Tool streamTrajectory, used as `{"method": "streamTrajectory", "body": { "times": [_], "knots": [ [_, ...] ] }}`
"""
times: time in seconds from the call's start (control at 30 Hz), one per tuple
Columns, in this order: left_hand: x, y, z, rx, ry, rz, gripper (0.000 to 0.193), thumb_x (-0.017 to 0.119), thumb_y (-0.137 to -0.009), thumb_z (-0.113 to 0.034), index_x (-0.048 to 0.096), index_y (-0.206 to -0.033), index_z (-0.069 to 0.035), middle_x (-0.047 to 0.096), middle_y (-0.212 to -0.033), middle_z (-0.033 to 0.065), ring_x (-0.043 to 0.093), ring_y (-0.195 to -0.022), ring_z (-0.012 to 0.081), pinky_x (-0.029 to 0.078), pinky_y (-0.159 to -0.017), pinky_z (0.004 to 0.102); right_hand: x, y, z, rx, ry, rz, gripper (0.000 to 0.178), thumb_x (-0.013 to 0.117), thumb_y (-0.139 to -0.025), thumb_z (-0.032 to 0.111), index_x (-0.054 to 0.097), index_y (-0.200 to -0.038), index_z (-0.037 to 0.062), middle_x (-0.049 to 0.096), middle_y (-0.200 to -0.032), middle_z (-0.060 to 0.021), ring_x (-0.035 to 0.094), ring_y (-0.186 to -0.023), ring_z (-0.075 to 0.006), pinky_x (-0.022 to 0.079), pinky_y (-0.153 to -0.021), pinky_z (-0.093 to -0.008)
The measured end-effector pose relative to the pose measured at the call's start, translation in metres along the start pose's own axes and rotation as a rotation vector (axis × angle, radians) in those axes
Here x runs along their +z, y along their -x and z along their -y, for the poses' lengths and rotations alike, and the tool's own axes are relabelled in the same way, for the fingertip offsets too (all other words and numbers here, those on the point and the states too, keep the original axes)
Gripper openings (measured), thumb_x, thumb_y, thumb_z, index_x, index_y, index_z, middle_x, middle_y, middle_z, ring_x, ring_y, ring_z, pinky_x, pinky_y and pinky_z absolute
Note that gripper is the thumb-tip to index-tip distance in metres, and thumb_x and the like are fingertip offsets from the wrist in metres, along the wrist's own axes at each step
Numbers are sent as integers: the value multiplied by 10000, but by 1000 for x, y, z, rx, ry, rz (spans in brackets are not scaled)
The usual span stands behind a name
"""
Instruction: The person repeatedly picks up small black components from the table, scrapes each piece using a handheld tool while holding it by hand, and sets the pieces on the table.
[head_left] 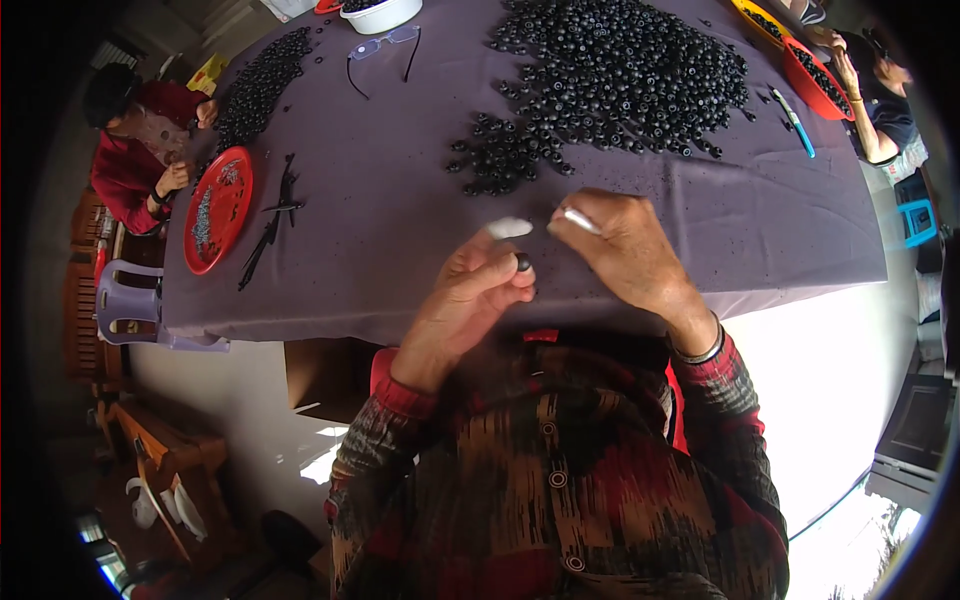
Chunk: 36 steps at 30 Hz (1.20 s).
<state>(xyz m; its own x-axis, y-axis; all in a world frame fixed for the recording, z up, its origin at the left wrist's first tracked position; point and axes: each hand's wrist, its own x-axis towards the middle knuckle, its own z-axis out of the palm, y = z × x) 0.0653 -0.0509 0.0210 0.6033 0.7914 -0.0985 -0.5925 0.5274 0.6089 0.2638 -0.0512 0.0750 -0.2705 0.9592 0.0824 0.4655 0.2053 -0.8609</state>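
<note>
Between the thumb and fingers of my left hand point(478, 285) is a small round black piece point(522, 262). White wrapping point(509, 228) covers the tip of that hand's raised index finger. My right hand point(630, 250) is closed a short way to the right, apart from the left. Something slim and white point(581, 221) shows at its fingers; I cannot tell whether it is wrapping or a held tool. Beyond both hands a large pile of like black pieces point(620, 75) spreads over the purple-grey tablecloth point(400, 180).
Left on the table are a red plate point(247, 190) with small greyish bits, slim black tools point(284, 206) and another black heap point(262, 85). Eyeglasses point(385, 44) and a white basin point(385, 18) lie farther back. A blue-white cutter point(795, 124) and red bowl point(812, 82) are right. People sit at both sides.
</note>
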Motion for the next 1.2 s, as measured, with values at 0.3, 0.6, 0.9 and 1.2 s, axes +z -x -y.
{"method": "streamTrajectory", "body": {
  "times": [0.3, 0.6, 0.9, 1.2],
  "knots": [
    [-52, 5, -49, 434, -1180, -559, 128, 692, -813, -87, 691, -914, -8, 666, -896, 35, 616, -781, 112, 494, -685, 266, -33, -26, -55, -6, 503, -346, 143, 606, -839, 137, 583, -821, -4, 582, -783, -197, 574, -746, -402, 439, -633, -421],
    [-56, 0, -55, 513, -1659, -764, 202, 686, -800, -127, 674, -953, 4, 620, -892, 134, 622, -790, 278, 489, -739, 363, -6, -57, -68, -164, 672, -225, 159, 687, -767, 150, 633, -880, 52, 604, -854, -112, 621, -802, -332, 510, -692, -422],
    [-5, 5, -21, 326, -903, -504, 182, 613, -898, -66, 650, -1070, -20, 642, -901, 41, 556, -790, 63, 446, -676, 206, 4, -35, -27, -292, 356, -277, 148, 699, -709, 57, 629, -833, 20, 616, -741, -100, 622, -648, -236, 485, -586, -347],
    [12, 8, 2, 203, -123, -47, 159, 550, -943, -124, 629, -1073, -78, 645, -948, 35, 591, -809, 107, 487, -716, 284, 20, -8, 8, -482, -149, -155, 207, 695, -679, -64, 663, -860, 31, 597, -766, -24, 565, -630, -100, 455, -562, -233]
  ]
}}
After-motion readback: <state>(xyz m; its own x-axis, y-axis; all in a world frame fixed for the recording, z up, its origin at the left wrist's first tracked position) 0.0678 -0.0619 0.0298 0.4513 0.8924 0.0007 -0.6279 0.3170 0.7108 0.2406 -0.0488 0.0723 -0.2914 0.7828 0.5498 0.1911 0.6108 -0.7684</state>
